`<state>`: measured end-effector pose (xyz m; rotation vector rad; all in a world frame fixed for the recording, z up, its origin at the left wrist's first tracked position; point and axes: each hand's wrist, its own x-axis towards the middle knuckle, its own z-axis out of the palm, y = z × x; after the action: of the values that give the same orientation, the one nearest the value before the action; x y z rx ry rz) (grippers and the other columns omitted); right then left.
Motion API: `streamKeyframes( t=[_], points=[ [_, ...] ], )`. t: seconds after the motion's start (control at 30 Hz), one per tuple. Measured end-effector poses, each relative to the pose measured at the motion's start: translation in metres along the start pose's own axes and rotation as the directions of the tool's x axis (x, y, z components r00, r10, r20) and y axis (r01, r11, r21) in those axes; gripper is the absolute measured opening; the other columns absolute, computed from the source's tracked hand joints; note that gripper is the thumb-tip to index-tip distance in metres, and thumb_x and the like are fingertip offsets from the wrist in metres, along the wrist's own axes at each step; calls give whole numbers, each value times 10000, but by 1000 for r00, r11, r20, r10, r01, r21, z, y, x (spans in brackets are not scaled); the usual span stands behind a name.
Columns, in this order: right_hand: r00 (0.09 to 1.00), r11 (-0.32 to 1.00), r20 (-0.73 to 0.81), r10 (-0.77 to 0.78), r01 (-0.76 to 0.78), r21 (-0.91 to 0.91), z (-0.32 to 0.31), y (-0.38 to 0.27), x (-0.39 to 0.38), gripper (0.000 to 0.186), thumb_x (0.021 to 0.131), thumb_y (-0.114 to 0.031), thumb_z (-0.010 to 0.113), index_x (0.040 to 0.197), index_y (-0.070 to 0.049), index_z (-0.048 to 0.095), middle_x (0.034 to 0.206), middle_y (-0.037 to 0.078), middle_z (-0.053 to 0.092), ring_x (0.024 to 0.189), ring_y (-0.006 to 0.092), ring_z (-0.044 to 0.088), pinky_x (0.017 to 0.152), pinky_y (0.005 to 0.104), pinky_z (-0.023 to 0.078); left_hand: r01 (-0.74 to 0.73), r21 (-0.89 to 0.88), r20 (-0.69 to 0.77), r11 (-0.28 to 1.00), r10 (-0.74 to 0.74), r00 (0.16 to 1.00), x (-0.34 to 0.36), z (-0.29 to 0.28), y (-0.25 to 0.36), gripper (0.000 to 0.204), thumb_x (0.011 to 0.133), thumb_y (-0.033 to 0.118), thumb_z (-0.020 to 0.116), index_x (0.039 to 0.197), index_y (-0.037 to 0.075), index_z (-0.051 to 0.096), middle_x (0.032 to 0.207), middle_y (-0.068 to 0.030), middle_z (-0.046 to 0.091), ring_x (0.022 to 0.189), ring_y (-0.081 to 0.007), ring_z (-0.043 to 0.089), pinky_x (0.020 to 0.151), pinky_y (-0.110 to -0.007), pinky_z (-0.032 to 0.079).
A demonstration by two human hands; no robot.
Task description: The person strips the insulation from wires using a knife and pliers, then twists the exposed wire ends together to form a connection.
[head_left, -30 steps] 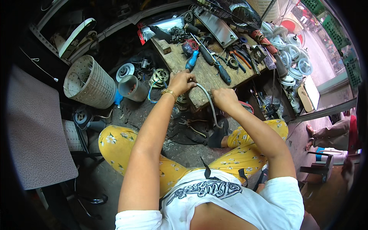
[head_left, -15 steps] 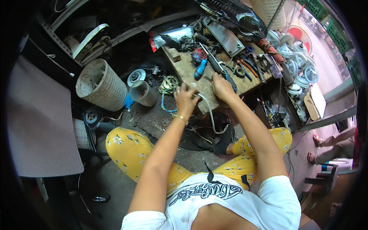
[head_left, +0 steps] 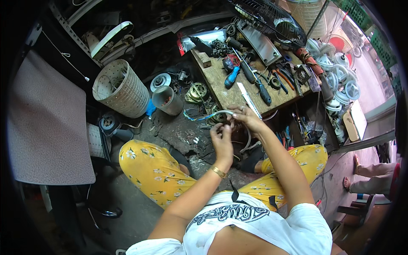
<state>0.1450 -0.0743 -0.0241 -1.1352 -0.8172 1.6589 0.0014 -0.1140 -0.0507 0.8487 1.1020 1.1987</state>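
Note:
My right hand is closed on a grey-white electrical cable just off the workbench's near edge. Blue and yellow-green wires stick out of the cable's left end, and the rest loops down below my hands. Just below it is my left hand, its fingers curled together; whether anything is between them is hidden. A thin pale strip, like a blade, slants over the bench edge beside my right hand; I cannot tell whether that hand also holds it. A blue-handled screwdriver lies on the bench.
The wooden workbench carries pliers, another screwdriver and a metal plate. A perforated basket and a grey cup stand to the left. White plastic wheel-like parts are piled at right. Another person's legs show at far right.
My right hand has come back from the bench top to the cable. The left hand has moved down and right. The cable's wire end now points left, and the pale strip shows.

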Motion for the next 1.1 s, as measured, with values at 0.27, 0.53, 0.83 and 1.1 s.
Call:
streamKeyframes(
  t=[0.27,0.53,0.83,1.1],
  points=[
    [988,999,150,-47,45,16,32,35,-53,446,855,-181,662,1225,-12,480,942,109,659,683,185,640,666,284,515,287,-636,-21,716,-388,921,68,-41,18,226,966,314,555,1060,108,561,908,8,580,824,-161,544,713,-361,460],
    [994,944,-88,-71,39,-328,89,37,19,283,980,-260,520,950,-3,633,801,13,606,679,83,523,616,250,443,9,-293,-108,956,-42,993,59,-50,24,189,960,152,570,1068,10,631,930,-55,643,783,-133,602,707,-257,507],
    [927,600,-198,320,-37,799,115,56,104,277,1029,-283,346,879,-86,469,721,77,523,672,256,536,608,380,482,38,-830,46,556,0,999,79,-76,60,563,1016,475,328,566,137,313,515,-5,304,500,-145,333,601,-326,406],
    [877,432,225,425,-415,801,102,189,176,255,943,-216,349,737,-113,460,540,32,403,419,161,361,386,349,333,52,-579,-253,814,-240,937,36,-110,40,514,1030,388,340,568,164,310,496,7,268,444,-141,262,475,-310,309]
  ],
)
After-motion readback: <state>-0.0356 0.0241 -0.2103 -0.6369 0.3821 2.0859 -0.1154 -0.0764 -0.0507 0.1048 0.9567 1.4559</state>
